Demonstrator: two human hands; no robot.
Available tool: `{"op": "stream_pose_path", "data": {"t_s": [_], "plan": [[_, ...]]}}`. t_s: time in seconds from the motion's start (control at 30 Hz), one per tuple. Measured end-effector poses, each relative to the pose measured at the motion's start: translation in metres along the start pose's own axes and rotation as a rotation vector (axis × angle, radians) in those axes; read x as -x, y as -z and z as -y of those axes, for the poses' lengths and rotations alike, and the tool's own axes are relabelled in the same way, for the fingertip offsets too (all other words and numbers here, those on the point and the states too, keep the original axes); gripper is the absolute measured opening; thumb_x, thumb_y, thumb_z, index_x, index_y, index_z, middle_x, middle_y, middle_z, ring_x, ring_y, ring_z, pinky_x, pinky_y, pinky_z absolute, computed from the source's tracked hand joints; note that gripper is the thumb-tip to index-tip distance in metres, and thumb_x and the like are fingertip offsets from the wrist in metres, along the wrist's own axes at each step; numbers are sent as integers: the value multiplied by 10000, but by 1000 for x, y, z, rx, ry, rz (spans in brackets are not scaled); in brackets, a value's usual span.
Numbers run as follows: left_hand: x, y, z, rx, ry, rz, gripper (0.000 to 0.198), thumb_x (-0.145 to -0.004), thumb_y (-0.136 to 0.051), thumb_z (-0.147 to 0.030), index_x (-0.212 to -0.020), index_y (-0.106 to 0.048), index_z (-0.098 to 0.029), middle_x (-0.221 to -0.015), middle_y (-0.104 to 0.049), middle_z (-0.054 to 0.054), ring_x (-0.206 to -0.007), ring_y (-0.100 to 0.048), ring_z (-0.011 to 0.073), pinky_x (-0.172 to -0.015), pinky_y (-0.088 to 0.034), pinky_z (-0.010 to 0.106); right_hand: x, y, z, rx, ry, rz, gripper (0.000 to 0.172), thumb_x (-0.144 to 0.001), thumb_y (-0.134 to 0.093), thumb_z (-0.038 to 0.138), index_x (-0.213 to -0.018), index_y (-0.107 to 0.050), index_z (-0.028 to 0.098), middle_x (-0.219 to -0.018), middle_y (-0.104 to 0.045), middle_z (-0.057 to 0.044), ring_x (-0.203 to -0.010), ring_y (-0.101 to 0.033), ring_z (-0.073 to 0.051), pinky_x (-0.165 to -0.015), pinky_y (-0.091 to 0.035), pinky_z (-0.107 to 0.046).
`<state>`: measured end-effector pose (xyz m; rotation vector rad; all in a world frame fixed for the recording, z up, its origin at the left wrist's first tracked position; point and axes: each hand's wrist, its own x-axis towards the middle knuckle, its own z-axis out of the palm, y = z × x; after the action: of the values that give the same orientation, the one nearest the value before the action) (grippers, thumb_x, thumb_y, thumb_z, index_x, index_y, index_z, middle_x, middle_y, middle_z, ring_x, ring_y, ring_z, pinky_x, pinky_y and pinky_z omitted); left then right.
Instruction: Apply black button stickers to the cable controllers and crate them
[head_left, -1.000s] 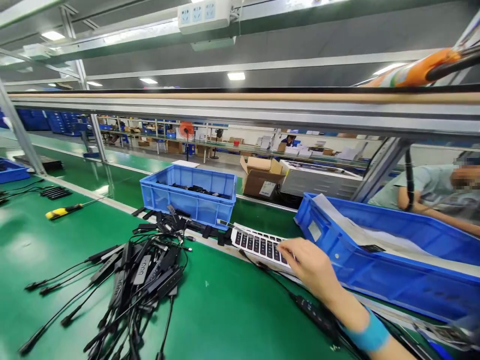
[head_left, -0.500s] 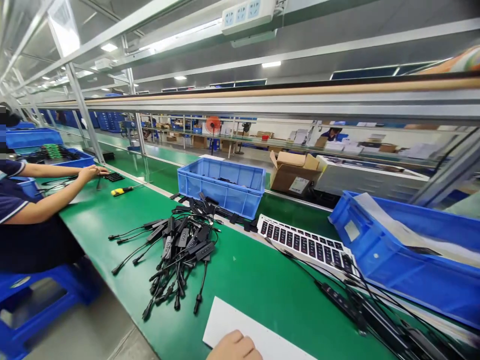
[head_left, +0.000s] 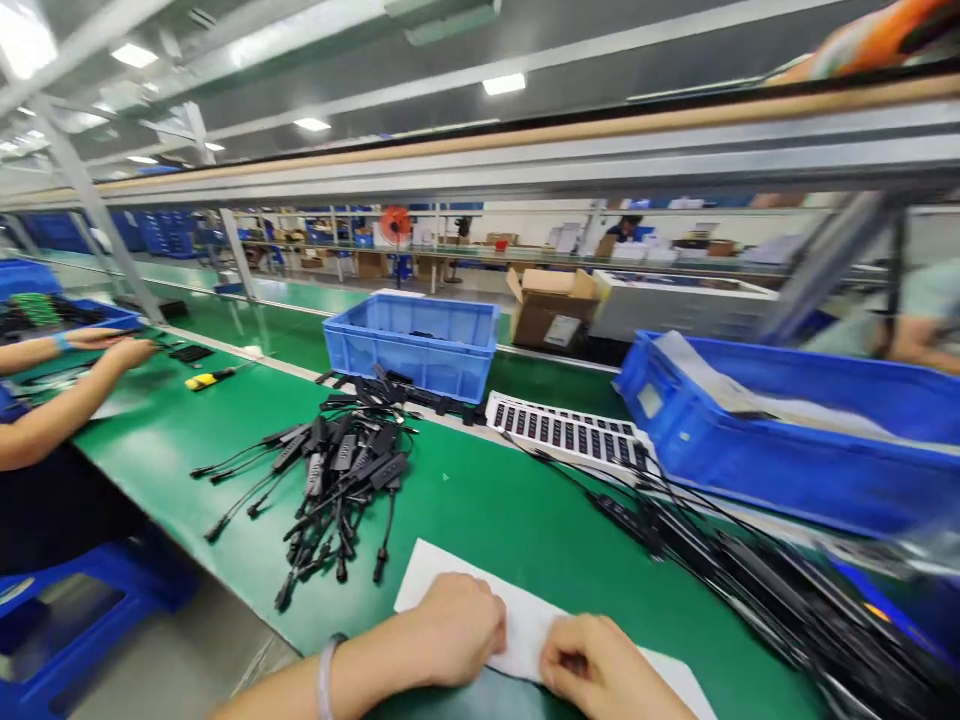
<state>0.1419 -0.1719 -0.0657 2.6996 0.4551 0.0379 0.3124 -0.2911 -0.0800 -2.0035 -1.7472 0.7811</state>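
My left hand point(head_left: 463, 626), with a pale band point(head_left: 325, 680) at the wrist, is closed over a white sheet point(head_left: 421, 572) at the near edge of the view. Close to its right, my right hand point(head_left: 600, 662) has thumb and fingers curled together in a pinch. A thin dark line runs between the two hands near the sheet's lower edge; what the fingers hold is hidden. Farther off on the green bench point(head_left: 480, 530) lies a heap of black cables with small control boxes point(head_left: 345, 455).
Behind the heap stands a light blue bin point(head_left: 409, 350). Right of it are a sheet of black labels point(head_left: 562, 428), a larger blue bin point(head_left: 810, 450) and bundled black cables point(head_left: 750, 570). A yellow-handled screwdriver point(head_left: 210, 379) lies at left, near a co-worker's hands point(head_left: 120, 345).
Both my hands now show over the white sheet, where only one showed at the bottom edge before. The view has tilted down. The co-worker's hands are farther left in view.
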Motion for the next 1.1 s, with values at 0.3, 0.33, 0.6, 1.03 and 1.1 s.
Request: {"op": "stream_pose_path", "data": {"t_s": [0.3, 0.33, 0.6, 1.03, 1.1], "plan": [[-3, 11, -2, 10, -2, 114, 140, -873, -593, -127, -866, -727, -165, -872, -725, 56, -857, -650, 211, -767, -465, 277, 2, 14, 21, -83, -132, 8, 163, -665, -500, 106, -575, -609, 186, -623, -641, -10, -583, -528, -147, -555, -322, -240], [-4, 10, -4, -11, 20, 109, 180, -890, -540, -109, -887, -719, -131, -902, -718, 99, -874, -645, 241, -762, -472, 310, 3, 15, 21, -48, -119, 7, 163, -683, -502, 110, -581, -604, 187, -632, -640, -10, -586, -526, -146, -559, -315, -243], [-5, 21, 0, 159, 5, 158, 125, -863, -637, -230, -930, -740, -209, -945, -738, 33, -919, -652, 210, -804, -461, 274, 7, 22, 19, -18, -115, 2, 198, -820, -433, 134, -699, -575, 202, -687, -647, -10, -649, -550, -161, -610, -309, -253], [-25, 31, -7, 46, 71, 275, 218, -770, -536, -88, -813, -745, -135, -833, -757, 137, -796, -703, 292, -687, -473, 323, 8, 14, 21, 219, -119, 9, 214, -866, -398, 78, -742, -539, 183, -747, -660, -61, -644, -571, -187, -583, -280, -285], [-22, 34, -6, 41, 55, 276, 210, -822, -530, -128, -859, -735, -154, -864, -758, 115, -816, -701, 266, -705, -474, 304, 8, 12, 23, 319, -148, 7, 244, -883, -351, 52, -769, -527, 175, -780, -657, -88, -656, -575, -204, -582, -264, -303]]}}
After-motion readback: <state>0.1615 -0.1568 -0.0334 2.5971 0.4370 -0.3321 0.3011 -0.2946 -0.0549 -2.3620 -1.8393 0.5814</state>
